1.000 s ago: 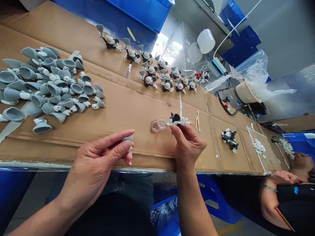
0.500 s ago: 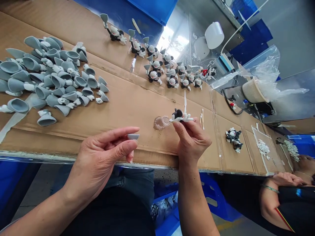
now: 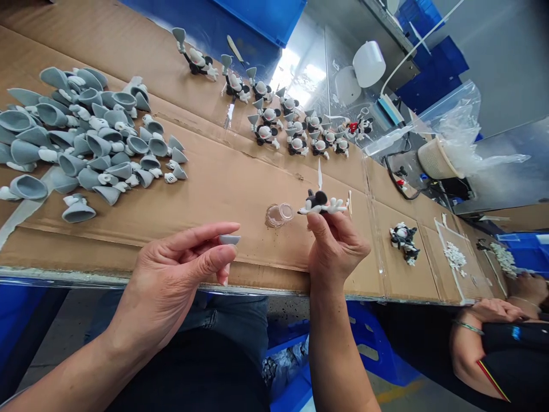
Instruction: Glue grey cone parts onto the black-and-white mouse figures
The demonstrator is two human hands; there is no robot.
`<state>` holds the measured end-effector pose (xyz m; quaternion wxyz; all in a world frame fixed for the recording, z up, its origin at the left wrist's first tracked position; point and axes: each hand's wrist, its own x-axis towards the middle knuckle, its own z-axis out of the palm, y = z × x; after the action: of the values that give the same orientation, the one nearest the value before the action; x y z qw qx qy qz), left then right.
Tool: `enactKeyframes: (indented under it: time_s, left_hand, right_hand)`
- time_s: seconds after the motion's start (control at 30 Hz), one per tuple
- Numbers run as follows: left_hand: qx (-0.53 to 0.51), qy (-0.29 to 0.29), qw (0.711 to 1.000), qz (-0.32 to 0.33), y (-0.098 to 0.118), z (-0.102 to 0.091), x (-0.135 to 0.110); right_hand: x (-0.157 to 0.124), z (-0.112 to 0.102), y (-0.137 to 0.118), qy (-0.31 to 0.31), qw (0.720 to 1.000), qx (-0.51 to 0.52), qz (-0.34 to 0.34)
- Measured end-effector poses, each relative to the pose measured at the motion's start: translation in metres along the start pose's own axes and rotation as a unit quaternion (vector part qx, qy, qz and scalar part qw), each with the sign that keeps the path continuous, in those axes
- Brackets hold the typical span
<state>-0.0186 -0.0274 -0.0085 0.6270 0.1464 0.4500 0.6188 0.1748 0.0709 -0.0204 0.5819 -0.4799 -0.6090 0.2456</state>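
My left hand point(image 3: 169, 277) pinches a small grey piece point(image 3: 230, 239) between thumb and index finger above the table's front edge; most of it is hidden by the fingers. In my right hand point(image 3: 337, 246) is a black-and-white mouse figurine point(image 3: 317, 200), its round dark ears up and one white-gloved hand pointing right. The two hands are apart. Between them, a little beyond, lies a small clear plastic cup point(image 3: 279, 215). A thin white pointed strip point(image 3: 319, 174) shows just behind the figurine, and cotton swabs point(image 3: 349, 201) lie to its right.
Grey cone-shaped pieces with white gloved hands point(image 3: 98, 143) are heaped at left. Several mouse figurines point(image 3: 295, 129) stand at the back. A knife point(image 3: 234, 48), a red-and-black figurine point(image 3: 359, 127) and a basket point(image 3: 437, 157) lie farther off. Dark figurines point(image 3: 404, 243) and a co-worker's arm point(image 3: 467, 343) are at right.
My right hand has turned the mouse figurine slightly and shifted it a little to the right, away from the clear cup. My left hand keeps its pinch almost unmoved.
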Motion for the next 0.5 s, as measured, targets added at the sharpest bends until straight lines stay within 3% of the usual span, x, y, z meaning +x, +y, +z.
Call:
enactKeyframes:
  time_s: [0.1, 0.5]
  left_hand:
    - [0.015, 0.007, 1.000, 0.006, 0.000, 0.000, 0.000]
    - [0.035, 0.035, 0.998, -0.031, -0.002, -0.004, 0.001]
  right_hand:
    - [0.003, 0.000, 0.000, 0.028, 0.995, 0.068, 0.064]
    - [0.001, -0.010, -0.008, 0.084, 0.950, 0.210, 0.214]
